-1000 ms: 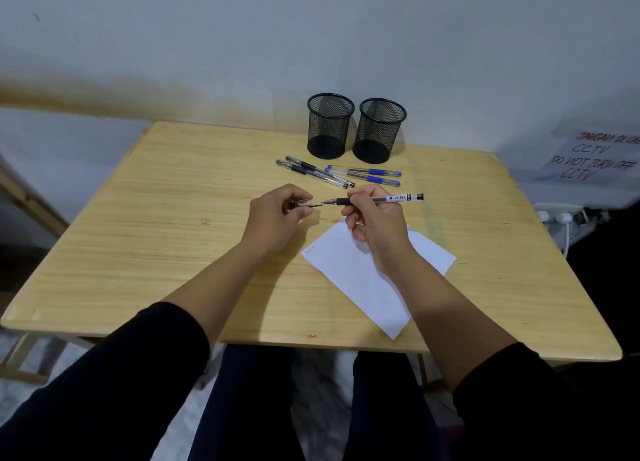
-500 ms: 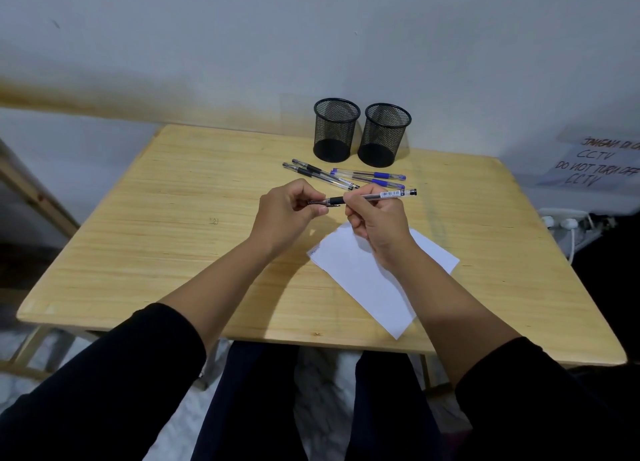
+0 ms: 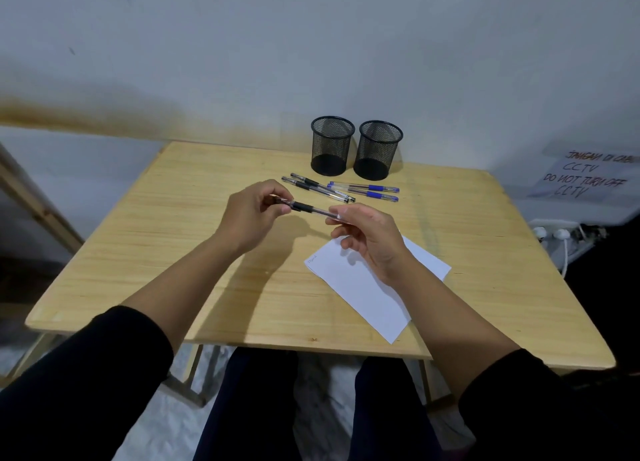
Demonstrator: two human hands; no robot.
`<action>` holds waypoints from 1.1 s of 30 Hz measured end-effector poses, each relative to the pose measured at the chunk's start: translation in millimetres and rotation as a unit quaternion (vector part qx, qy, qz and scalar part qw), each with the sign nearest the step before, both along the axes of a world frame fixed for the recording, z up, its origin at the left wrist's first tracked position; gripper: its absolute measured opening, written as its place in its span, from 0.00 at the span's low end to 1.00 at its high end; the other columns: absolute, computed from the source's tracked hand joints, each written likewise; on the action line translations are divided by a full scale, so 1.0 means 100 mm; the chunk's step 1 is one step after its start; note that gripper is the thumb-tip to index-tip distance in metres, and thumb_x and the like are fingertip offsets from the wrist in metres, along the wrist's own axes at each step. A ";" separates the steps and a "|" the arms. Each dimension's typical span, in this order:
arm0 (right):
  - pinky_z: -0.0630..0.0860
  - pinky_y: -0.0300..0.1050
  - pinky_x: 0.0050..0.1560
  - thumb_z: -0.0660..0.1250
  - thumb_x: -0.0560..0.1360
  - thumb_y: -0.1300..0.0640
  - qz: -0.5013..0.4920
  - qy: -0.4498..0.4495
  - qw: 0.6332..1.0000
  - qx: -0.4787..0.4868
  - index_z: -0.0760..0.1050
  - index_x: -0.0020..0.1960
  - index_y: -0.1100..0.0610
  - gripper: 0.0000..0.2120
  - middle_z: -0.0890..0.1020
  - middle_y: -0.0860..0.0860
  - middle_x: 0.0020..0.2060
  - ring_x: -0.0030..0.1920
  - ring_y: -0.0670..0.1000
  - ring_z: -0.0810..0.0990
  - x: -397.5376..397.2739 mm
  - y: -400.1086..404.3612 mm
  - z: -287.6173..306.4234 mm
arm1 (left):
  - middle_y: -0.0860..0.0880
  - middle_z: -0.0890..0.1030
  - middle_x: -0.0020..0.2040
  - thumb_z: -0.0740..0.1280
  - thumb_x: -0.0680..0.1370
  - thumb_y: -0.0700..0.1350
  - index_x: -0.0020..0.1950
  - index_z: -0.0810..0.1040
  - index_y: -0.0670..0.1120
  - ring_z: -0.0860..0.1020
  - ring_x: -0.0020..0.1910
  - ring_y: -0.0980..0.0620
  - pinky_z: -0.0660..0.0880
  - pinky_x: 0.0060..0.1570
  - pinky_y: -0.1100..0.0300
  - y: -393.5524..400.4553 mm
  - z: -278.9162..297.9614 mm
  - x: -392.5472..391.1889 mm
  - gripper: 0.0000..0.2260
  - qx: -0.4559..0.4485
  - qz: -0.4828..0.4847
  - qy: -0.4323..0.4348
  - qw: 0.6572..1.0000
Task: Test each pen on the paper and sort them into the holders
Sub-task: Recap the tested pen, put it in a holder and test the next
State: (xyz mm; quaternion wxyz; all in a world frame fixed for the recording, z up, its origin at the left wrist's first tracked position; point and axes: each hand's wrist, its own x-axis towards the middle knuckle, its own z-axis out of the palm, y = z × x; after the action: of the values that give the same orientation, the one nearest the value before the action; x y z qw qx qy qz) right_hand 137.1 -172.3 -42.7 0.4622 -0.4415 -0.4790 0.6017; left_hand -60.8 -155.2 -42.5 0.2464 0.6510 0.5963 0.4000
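A black pen (image 3: pixel 309 208) is held level above the wooden table (image 3: pixel 173 238), between both hands. My left hand (image 3: pixel 254 214) pinches its tip end, where the cap sits. My right hand (image 3: pixel 369 233) grips the rear of the barrel. A white sheet of paper (image 3: pixel 367 287) with a small scribble at its left corner lies under my right hand. Two black pens (image 3: pixel 317 186) and two blue pens (image 3: pixel 369 190) lie on the table behind my hands. Two black mesh holders, left (image 3: pixel 332 145) and right (image 3: pixel 379 148), stand empty at the table's back edge.
The table stands against a white wall. A handwritten CCTV notice (image 3: pixel 585 176) and a white power strip with plugs (image 3: pixel 557 233) sit off the table's right side. A wooden frame (image 3: pixel 34 200) leans at the left.
The cap and pen, held apart a second ago, have come together. My left hand now holds the capped tip end, and my right hand has slid toward the rear of the barrel.
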 end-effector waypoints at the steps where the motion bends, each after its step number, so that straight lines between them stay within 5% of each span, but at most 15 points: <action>1: 0.75 0.36 0.33 0.65 0.76 0.60 0.008 -0.020 1.000 0.003 0.81 0.47 0.58 0.06 0.83 0.55 0.42 0.36 0.48 0.79 0.01 0.01 0.03 | 0.51 0.78 0.40 0.69 0.72 0.38 0.45 0.80 0.48 0.74 0.38 0.57 0.66 0.36 0.78 0.03 0.05 -0.03 0.06 0.011 -0.002 0.019 1.000; 4: 0.75 0.33 0.34 0.66 0.75 0.58 0.026 -0.142 0.989 0.041 0.81 0.48 0.57 0.06 0.84 0.52 0.41 0.37 0.46 0.80 0.02 0.06 0.11 | 0.51 0.78 0.44 0.69 0.71 0.36 0.46 0.80 0.46 0.74 0.39 0.60 0.65 0.39 0.80 0.09 0.19 -0.01 0.07 0.051 -0.044 0.066 0.996; 8: 0.72 0.27 0.37 0.67 0.75 0.58 0.042 -0.199 0.976 0.072 0.79 0.54 0.56 0.09 0.84 0.48 0.38 0.39 0.42 0.80 0.01 0.21 0.26 | 0.48 0.80 0.47 0.69 0.71 0.34 0.50 0.80 0.44 0.76 0.43 0.61 0.69 0.47 0.78 0.20 0.39 0.17 0.10 0.104 -0.104 0.074 0.986; 11: 0.69 0.25 0.35 0.67 0.75 0.59 0.034 -0.247 0.962 0.110 0.78 0.53 0.55 0.07 0.84 0.49 0.38 0.35 0.35 0.78 0.06 0.41 0.40 | 0.48 0.80 0.52 0.69 0.72 0.38 0.58 0.77 0.46 0.77 0.50 0.54 0.72 0.56 0.67 0.36 0.54 0.30 0.14 0.130 -0.079 0.078 0.985; 13: 0.72 0.33 0.42 0.68 0.74 0.59 0.002 -0.276 0.953 0.124 0.77 0.49 0.54 0.05 0.83 0.51 0.39 0.37 0.41 0.78 0.10 0.60 0.50 | 0.46 0.79 0.59 0.68 0.74 0.42 0.61 0.75 0.45 0.75 0.58 0.50 0.68 0.61 0.60 0.51 0.60 0.34 0.16 0.147 -0.046 0.117 0.981; 15: 0.72 0.41 0.46 0.69 0.72 0.58 -0.043 -0.322 0.936 0.138 0.79 0.48 0.54 0.05 0.82 0.50 0.39 0.40 0.46 0.77 0.14 0.82 0.59 | 0.45 0.75 0.64 0.66 0.76 0.46 0.64 0.72 0.44 0.71 0.64 0.49 0.63 0.63 0.60 0.67 0.64 0.38 0.18 0.127 -0.008 0.142 0.982; 21: 0.68 0.36 0.41 0.68 0.73 0.55 -0.118 -0.368 0.901 0.196 0.79 0.51 0.55 0.08 0.79 0.48 0.42 0.40 0.44 0.75 0.15 1.42 0.88 | 0.43 0.67 0.69 0.64 0.77 0.48 0.68 0.64 0.41 0.63 0.69 0.46 0.60 0.66 0.57 1.13 0.60 0.55 0.23 0.038 0.022 0.147 0.988; 26: 0.71 0.39 0.47 0.68 0.73 0.56 -0.145 -0.365 0.887 0.242 0.78 0.50 0.55 0.07 0.80 0.47 0.42 0.43 0.46 0.77 0.07 1.82 0.98 | 0.42 0.63 0.72 0.62 0.77 0.51 0.72 0.57 0.39 0.59 0.72 0.46 0.57 0.70 0.56 1.51 0.45 0.67 0.28 -0.003 0.029 0.159 0.987; 33: 0.77 0.47 0.52 0.69 0.72 0.55 -0.118 -0.409 0.875 0.231 0.78 0.49 0.56 0.08 0.81 0.48 0.41 0.46 0.51 0.80 0.00 2.23 0.73 | 0.41 0.64 0.71 0.61 0.77 0.54 0.73 0.56 0.39 0.62 0.71 0.44 0.61 0.68 0.53 1.82 0.21 0.71 0.31 -0.066 0.047 0.133 0.988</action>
State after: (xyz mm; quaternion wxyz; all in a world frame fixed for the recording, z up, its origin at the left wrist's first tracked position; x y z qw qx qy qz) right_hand 137.3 51.0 30.7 0.3814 -0.5822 -0.6950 0.1803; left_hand 10.2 26.6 -21.9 0.1884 0.6519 0.6789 0.2803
